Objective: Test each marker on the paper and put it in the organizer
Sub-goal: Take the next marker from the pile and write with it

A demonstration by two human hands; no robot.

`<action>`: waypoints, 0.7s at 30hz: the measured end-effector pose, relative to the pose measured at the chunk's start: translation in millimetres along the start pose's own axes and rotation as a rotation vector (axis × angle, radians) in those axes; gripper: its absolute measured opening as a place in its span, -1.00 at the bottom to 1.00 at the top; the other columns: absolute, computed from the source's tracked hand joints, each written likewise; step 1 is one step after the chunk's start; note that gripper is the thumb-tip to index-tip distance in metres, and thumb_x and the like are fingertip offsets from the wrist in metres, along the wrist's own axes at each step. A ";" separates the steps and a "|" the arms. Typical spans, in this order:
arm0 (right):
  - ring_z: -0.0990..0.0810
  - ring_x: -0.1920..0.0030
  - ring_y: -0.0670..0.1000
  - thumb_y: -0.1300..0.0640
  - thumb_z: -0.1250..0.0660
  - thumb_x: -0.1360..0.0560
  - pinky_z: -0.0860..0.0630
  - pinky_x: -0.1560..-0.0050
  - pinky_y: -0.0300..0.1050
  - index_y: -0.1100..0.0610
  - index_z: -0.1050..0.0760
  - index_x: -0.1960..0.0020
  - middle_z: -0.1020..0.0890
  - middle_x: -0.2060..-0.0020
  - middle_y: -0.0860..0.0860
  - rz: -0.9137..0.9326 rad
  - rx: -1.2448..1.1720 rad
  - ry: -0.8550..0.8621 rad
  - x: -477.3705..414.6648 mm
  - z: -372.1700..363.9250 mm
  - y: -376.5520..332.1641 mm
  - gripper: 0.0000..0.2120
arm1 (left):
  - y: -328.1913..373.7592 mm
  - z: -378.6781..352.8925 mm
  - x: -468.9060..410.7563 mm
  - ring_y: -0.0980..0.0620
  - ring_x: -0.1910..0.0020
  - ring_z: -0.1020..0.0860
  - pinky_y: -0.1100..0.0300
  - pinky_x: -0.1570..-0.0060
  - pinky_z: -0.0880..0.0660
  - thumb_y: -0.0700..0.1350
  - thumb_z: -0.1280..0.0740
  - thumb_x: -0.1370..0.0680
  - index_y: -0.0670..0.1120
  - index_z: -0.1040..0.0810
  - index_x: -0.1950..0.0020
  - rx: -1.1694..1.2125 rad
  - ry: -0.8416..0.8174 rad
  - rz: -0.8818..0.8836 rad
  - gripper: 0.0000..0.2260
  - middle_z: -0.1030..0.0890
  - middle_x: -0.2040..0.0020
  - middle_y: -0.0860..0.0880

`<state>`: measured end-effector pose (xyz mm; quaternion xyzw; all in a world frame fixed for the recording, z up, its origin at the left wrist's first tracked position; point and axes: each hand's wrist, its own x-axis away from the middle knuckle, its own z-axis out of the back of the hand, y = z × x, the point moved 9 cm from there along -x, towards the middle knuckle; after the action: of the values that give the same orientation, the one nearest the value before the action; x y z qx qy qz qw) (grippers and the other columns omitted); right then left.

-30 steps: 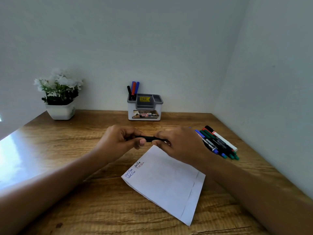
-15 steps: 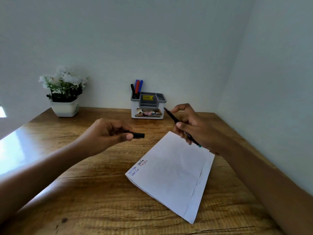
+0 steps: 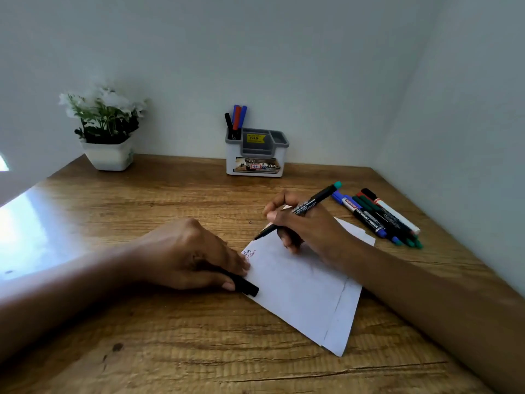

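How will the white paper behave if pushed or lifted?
The paper likely slides on the glossy table, which may be why the left hand rests on its edge. Lifted, it would probably flop: it looks thin, with a crease.

An uncapped black marker (image 3: 308, 205) with a teal end slants tip-down at the far-left corner of the white paper (image 3: 298, 288). Whether the tip touches it is hard to tell. Its black cap (image 3: 247, 287) sits at the paper's left edge. Spare markers (image 3: 377, 217) lie bunched to the right. The grey-and-white organizer (image 3: 233, 162) holds several upright pens (image 3: 237, 120) in its left compartment.
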<state>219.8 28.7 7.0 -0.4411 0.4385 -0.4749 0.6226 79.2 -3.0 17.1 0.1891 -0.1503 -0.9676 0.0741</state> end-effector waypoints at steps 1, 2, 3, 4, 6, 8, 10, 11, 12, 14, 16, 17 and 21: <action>-0.50 0.48 0.00 0.24 -0.34 -0.48 -0.46 0.48 -0.18 0.12 -0.52 0.13 -0.55 0.47 0.05 -0.027 0.011 -0.017 0.0 -2.5 3.0 -0.94 | -0.6 -1.1 0.1 0.25 -0.16 -0.59 0.13 -0.06 -0.61 -0.01 -0.44 -0.52 -0.04 -0.67 -0.14 -0.004 -0.004 -0.002 -0.77 -0.67 -0.12 0.09; -0.56 0.43 0.00 0.29 -0.34 -0.47 -0.52 0.44 -0.16 0.14 -0.52 0.12 -0.59 0.42 0.07 -0.052 0.012 -0.038 -0.2 -4.7 5.3 -0.93 | -1.1 -1.8 0.2 0.25 -0.17 -0.59 0.14 -0.06 -0.61 0.00 -0.44 -0.52 -0.04 -0.67 -0.14 -0.007 -0.007 -0.002 -0.77 -0.67 -0.12 0.09; -0.59 0.39 -0.02 0.33 -0.33 -0.46 -0.57 0.40 -0.15 0.17 -0.53 0.13 -0.62 0.38 0.08 -0.072 0.014 -0.054 -0.8 -6.4 7.4 -0.91 | -1.5 -2.3 0.2 0.25 -0.17 -0.59 0.14 -0.06 -0.61 0.00 -0.44 -0.52 -0.04 -0.67 -0.14 -0.009 -0.009 -0.005 -0.77 -0.67 -0.13 0.09; -0.61 0.36 -0.04 0.36 -0.31 -0.45 -0.60 0.36 -0.15 0.19 -0.53 0.14 -0.62 0.35 0.09 -0.081 0.022 -0.058 -2.0 -7.3 8.9 -0.89 | -1.6 -2.7 0.2 0.25 -0.17 -0.59 0.14 -0.06 -0.61 -0.01 -0.45 -0.52 -0.04 -0.67 -0.14 -0.010 -0.009 -0.009 -0.77 -0.67 -0.13 0.09; -0.57 0.39 -0.06 0.42 -0.30 -0.42 -0.60 0.37 -0.14 0.20 -0.52 0.20 -0.59 0.36 0.09 -0.064 0.054 -0.043 -5.2 -7.9 9.1 -0.85 | -1.5 -3.3 0.4 0.24 -0.17 -0.59 0.14 -0.05 -0.61 -0.03 -0.45 -0.52 -0.06 -0.67 -0.14 -0.003 -0.004 -0.022 -0.77 -0.67 -0.12 0.08; -0.52 0.44 -0.06 0.44 -0.31 -0.40 -0.56 0.44 -0.17 0.17 -0.49 0.26 -0.56 0.40 0.00 -0.039 0.092 -0.032 -8.0 -8.8 8.7 -0.81 | -1.1 -3.4 0.8 0.23 -0.16 -0.59 0.15 -0.04 -0.61 -0.03 -0.46 -0.51 -0.08 -0.67 -0.13 0.001 0.007 -0.030 -0.77 -0.68 -0.11 0.06; -0.50 0.47 -0.06 0.42 -0.31 -0.40 -0.52 0.48 -0.19 0.17 -0.47 0.28 -0.55 0.43 -0.03 -0.030 0.101 -0.041 -9.9 -9.9 11.1 -0.81 | -1.1 -2.4 1.0 0.23 -0.17 -0.59 0.15 -0.04 -0.62 -0.03 -0.45 -0.52 -0.09 -0.67 -0.13 -0.005 0.018 -0.033 -0.76 -0.68 -0.12 0.04; -0.49 0.46 -0.06 0.40 -0.31 -0.40 -0.52 0.48 -0.19 0.19 -0.47 0.27 -0.54 0.43 0.00 -0.028 0.086 -0.042 -10.2 -10.0 12.0 -0.85 | -1.1 -2.4 1.0 0.23 -0.17 -0.59 0.15 -0.04 -0.62 -0.03 -0.45 -0.52 -0.10 -0.67 -0.13 -0.014 0.019 -0.034 -0.76 -0.68 -0.12 0.04; -0.49 0.45 -0.06 0.38 -0.31 -0.39 -0.52 0.48 -0.19 0.21 -0.46 0.26 -0.53 0.42 0.05 -0.024 0.068 -0.040 -10.3 -9.7 12.4 -0.89 | -0.5 -2.8 0.1 0.23 -0.17 -0.59 0.15 -0.04 -0.62 -0.03 -0.44 -0.52 -0.10 -0.67 -0.13 -0.028 0.014 -0.035 -0.76 -0.68 -0.12 0.03; -0.50 0.41 -0.03 0.35 -0.31 -0.38 -0.52 0.47 -0.17 0.23 -0.47 0.25 -0.53 0.39 0.12 -0.017 0.067 -0.042 -9.9 -10.1 12.7 -0.93 | 0.2 -6.2 0.0 0.21 -0.17 -0.60 0.14 -0.03 -0.62 0.00 -0.42 -0.54 -0.08 -0.67 -0.14 -0.042 -0.003 -0.038 -0.76 -0.68 -0.11 0.03; -0.51 0.38 -0.01 0.38 -0.30 -0.42 -0.53 0.45 -0.17 0.23 -0.47 0.24 -0.54 0.36 0.14 -0.011 0.097 -0.048 -9.1 -10.9 12.6 -0.89 | -7.8 -10.8 2.3 0.17 -0.13 -0.62 0.08 -0.04 -0.61 0.18 -0.32 -0.55 0.06 -0.65 -0.15 -0.028 -0.035 0.058 -0.71 -0.70 -0.08 0.07; -0.52 0.38 -0.01 0.40 -0.30 -0.43 -0.54 0.44 -0.17 0.23 -0.48 0.24 -0.55 0.35 0.14 -0.009 0.107 -0.050 -8.7 -11.0 12.0 -0.88 | -15.1 -12.5 4.7 0.16 -0.10 -0.64 0.05 -0.04 -0.60 0.31 -0.23 -0.54 0.16 -0.60 -0.18 -0.012 -0.045 0.148 -0.65 -0.70 -0.06 0.11; -0.53 0.40 -0.06 0.39 -0.32 -0.43 -0.53 0.42 -0.22 0.24 -0.50 0.21 -0.57 0.36 0.11 0.003 0.157 -0.068 -7.0 -13.5 9.3 -0.90 | -25.2 -20.1 9.3 0.16 -0.04 -0.65 0.02 -0.05 -0.58 0.46 -0.10 -0.48 0.27 -0.48 -0.21 -0.037 -0.088 0.245 -0.56 -0.70 -0.01 0.16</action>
<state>207.5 35.2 -4.2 -0.4060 0.3791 -0.4919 0.6704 76.2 13.7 -11.9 0.1253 -0.1577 -0.9612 0.1885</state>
